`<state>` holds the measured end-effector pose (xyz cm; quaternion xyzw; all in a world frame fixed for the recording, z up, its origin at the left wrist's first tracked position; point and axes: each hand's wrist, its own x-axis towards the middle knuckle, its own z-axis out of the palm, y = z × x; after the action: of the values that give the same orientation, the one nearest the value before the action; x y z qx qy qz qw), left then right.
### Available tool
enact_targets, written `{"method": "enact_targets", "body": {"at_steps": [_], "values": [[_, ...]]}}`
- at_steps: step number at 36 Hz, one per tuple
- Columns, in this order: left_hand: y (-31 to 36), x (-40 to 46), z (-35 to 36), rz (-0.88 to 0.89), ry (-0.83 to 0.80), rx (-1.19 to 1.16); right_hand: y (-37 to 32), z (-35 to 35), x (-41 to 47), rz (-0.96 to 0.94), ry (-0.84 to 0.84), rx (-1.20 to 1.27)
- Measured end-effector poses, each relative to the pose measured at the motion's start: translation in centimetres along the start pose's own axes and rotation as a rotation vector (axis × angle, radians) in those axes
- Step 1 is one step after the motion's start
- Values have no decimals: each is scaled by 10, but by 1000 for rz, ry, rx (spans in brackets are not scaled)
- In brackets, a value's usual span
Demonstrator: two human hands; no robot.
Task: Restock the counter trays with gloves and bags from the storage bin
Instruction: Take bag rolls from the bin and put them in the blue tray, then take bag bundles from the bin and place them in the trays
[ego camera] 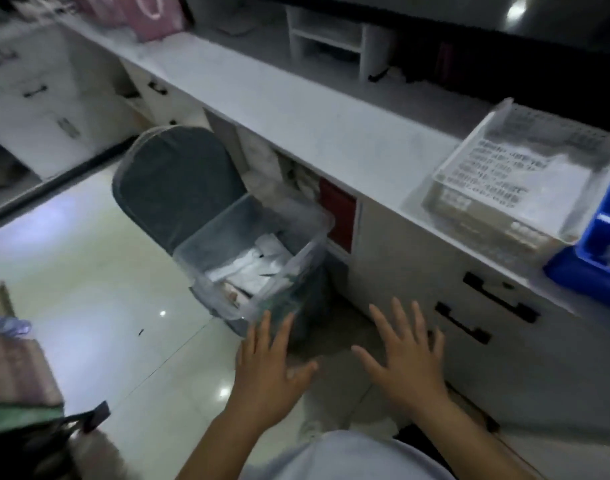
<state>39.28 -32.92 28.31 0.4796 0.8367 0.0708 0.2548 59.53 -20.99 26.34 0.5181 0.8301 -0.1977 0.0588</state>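
— Down on the floor by the counter (296,109), our storage bin (251,251) stands open, its grey lid (179,181) tipped back, white packets inside. Which hand do we send in first?

— Neither grips anything yet: our left hand (269,372) and right hand (405,362) are both spread flat, fingers straight, just short of the bin's near corner. We should steady the rim with the left and lift packets with the right.

— And where do they go?

— Up into the clear tray (514,178) and blue tray (587,268) on the counter, probably.
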Motion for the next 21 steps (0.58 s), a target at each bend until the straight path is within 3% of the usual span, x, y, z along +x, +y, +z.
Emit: {"method": "enact_targets", "body": {"at_steps": [5,12,21], "values": [[-52,-19,-1,-161,-58,-121,-30,14,-5,-25,-134,-25],[-64,9,4,-150,-79,-219,-53,19,16,-46,-184,-79],[-104,51,-10,-293,-158,-212,-101,36,120,-162,-307,-111]]}}
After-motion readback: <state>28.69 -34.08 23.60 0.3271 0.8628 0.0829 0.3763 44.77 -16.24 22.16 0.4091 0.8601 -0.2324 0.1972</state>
